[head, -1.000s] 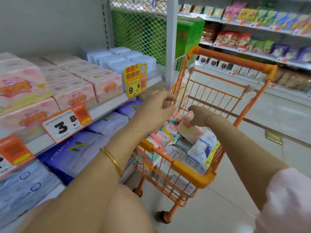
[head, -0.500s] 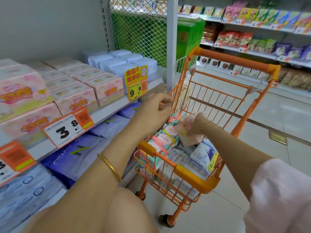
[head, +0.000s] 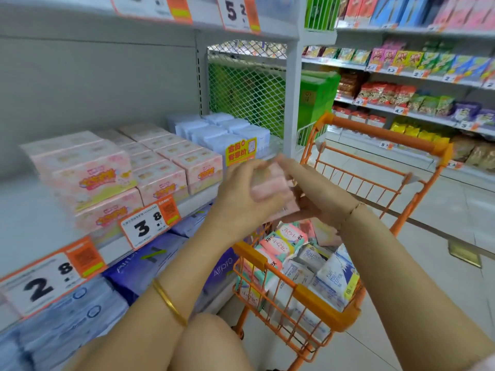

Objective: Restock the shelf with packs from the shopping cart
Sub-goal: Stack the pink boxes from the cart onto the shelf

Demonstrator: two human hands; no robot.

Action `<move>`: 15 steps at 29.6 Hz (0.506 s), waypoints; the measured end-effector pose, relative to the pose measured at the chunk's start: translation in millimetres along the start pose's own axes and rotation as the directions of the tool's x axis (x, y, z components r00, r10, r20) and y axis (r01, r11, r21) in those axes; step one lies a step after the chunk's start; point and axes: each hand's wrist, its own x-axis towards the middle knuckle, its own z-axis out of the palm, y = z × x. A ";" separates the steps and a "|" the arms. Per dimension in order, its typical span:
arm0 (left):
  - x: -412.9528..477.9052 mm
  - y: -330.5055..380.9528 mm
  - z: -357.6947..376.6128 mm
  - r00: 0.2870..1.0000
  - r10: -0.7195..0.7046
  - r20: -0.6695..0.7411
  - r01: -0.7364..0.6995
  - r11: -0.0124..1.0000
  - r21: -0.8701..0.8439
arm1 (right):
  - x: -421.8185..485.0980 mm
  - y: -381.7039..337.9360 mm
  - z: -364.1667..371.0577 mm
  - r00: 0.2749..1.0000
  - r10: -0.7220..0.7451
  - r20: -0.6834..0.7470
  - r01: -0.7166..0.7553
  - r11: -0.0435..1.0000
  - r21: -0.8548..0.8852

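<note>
- Pack [head: 269, 184]: held above the cart [head: 385, 135], beside the shelf [head: 194, 202], apparently ready for shelving.
- Left hand [head: 238, 202], right hand [head: 318, 202]: both curl round the pack, one at each end, steadying it.

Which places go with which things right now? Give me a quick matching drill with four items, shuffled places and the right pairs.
Things
1. pink pack
2. Kotex pack
3. purple packs
4. pink boxes

Places
A. stacked just above the 3.8 price tag
B. held between the left hand and the right hand
C. lying in the orange shopping cart
D. one level below the 3.8 price tag

Pairs: 1-B, 2-C, 3-D, 4-A
</note>
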 end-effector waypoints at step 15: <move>-24.7 8.5 -213.5 0.854 -0.495 0.159 0.466 0.594 -0.656 | 16.6 -104.6 126.6 0.756 -0.419 0.503 0.352 0.908 0.227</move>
